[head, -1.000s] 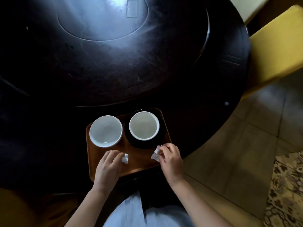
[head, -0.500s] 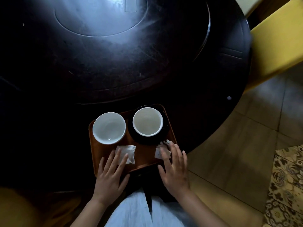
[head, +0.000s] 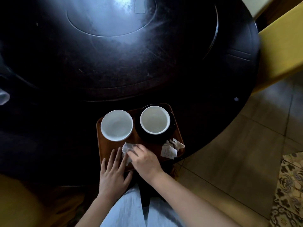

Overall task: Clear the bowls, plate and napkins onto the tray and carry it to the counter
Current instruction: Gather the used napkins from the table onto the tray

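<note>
A brown wooden tray (head: 147, 145) lies at the near edge of the dark round table (head: 114, 66). On it stand a white bowl (head: 116, 125) at the left and a second white bowl (head: 155, 120) set on a black plate (head: 171, 128) at the right. One white napkin (head: 127, 148) lies in front of the left bowl, with my right hand (head: 145, 158) pinching it. My left hand (head: 114, 171) rests flat on the tray's near edge, fingers spread, touching that napkin. Another crumpled napkin (head: 169, 149) sits at the tray's right front corner.
A yellow chair (head: 282, 51) stands at the table's far right. Tiled floor (head: 229, 153) lies to the right, with a patterned rug (head: 290, 190) at the corner. A clear object (head: 3, 96) shows at the left edge. My light apron hangs below the hands.
My right hand left the right napkin and crossed left to grasp the left napkin. My left hand stayed flat on the tray's near edge.
</note>
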`<state>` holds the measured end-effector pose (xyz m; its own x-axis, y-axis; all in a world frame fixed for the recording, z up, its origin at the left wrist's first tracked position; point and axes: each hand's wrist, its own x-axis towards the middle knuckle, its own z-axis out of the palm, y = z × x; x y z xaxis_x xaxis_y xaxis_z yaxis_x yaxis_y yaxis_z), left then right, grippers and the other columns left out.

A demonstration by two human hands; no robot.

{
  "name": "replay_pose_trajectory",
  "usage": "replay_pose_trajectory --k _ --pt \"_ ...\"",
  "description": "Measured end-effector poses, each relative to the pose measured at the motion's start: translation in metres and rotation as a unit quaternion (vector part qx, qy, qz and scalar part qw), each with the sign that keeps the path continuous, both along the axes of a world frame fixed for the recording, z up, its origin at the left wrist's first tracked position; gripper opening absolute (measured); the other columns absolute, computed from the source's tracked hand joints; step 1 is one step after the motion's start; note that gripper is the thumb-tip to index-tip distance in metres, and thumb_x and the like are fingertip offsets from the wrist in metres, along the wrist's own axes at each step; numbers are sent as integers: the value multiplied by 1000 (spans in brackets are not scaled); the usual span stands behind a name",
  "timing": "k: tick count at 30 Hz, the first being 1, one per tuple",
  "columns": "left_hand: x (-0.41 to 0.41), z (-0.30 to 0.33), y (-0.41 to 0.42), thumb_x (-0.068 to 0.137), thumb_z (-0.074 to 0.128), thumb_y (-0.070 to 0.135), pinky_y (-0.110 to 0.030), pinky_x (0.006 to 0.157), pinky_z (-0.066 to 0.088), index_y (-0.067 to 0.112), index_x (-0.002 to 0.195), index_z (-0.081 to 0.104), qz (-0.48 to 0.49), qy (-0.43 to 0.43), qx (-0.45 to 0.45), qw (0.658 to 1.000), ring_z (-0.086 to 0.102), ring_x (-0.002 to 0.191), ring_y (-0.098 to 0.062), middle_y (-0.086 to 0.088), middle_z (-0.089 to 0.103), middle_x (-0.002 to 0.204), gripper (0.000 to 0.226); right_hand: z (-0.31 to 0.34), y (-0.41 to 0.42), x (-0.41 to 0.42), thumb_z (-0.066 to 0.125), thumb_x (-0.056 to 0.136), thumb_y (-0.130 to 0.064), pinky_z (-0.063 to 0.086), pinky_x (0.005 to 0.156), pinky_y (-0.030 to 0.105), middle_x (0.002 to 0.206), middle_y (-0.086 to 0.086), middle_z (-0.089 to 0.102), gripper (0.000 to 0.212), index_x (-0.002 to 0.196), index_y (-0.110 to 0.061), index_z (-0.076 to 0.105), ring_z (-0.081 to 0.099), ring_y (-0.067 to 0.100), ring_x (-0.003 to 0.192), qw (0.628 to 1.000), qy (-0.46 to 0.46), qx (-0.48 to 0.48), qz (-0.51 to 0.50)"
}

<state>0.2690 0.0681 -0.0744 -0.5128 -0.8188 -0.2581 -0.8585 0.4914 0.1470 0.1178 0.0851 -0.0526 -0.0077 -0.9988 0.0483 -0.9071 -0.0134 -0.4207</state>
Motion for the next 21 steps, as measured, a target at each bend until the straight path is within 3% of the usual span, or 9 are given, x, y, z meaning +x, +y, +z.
replay_pose_trajectory --k 3,6,11,15,21 --pt "1 1 0 77 41 56 -37 112 0 26 145 23 -3 -5 7 1000 -10 145 -12 -3 26 152 77 -1 -8 -4 54 69 -25 56 67 25 87 -1 69 16 79 -18 65 61 18 88 999 -24 36 -18" --pt "1 3 0 75 43 54 -36 111 1 26 145 24 0 -4 15 1000 14 141 -19 -4 32 151 78 2 -12 -3 67 61 -30 55 60 25 80 -1 65 17 72 -17 63 60 20 85 996 -39 64 -45" --pt "0 5 0 76 42 55 -38 110 5 31 147 8 -2 20 14 1000 21 138 -21 -5 34 149 83 1 -16 -3 77 58 -19 54 53 24 68 1 61 17 60 -14 61 61 22 75 996 -47 40 -70" --pt "-1 6 1 75 42 55 -37 110 3 32 147 7 1 17 15 1000 19 138 -21 -4 32 150 83 -2 -15 -4 75 61 -14 54 55 26 67 4 61 14 60 -11 61 60 23 72 996 -68 30 -59" --pt "-1 9 0 77 41 55 -43 108 14 29 145 24 -3 -6 13 1000 17 139 -22 -6 32 150 75 6 4 -10 63 71 -8 50 70 31 74 7 62 3 68 -8 62 60 26 75 990 -114 20 -84"
